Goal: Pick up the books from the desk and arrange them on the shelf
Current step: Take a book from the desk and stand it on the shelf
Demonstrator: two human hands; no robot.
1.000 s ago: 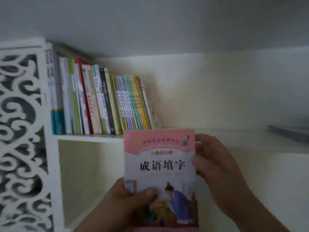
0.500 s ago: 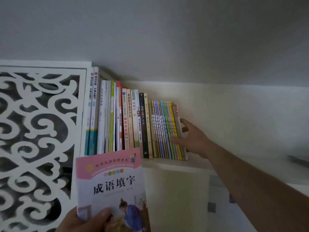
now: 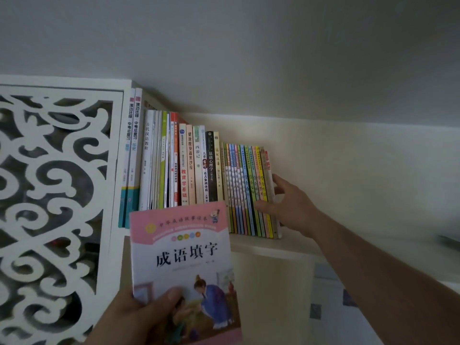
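Observation:
My left hand (image 3: 139, 317) holds a pink-covered book (image 3: 184, 250) upright by its lower left corner, with the thumb on the cover. This book is in front of and below the shelf board (image 3: 293, 247). On the shelf stands a row of books (image 3: 199, 170), spines facing me. My right hand (image 3: 291, 205) is at the row's right end. Its fingers lie flat against the side of the last thin book (image 3: 270, 185) and its thumb reaches across the lower spines. All the books in the row stand upright.
A white carved lattice panel (image 3: 49, 195) closes the shelf's left side. Right of my right hand the shelf board runs on bare, with a dark flat thing (image 3: 448, 241) lying at its far right. A white ceiling slopes low over the books.
My right hand left the pink book and went to the row's right end, where it stays. The leaning end books now stand straight. The pink book has risen slightly toward the shelf.

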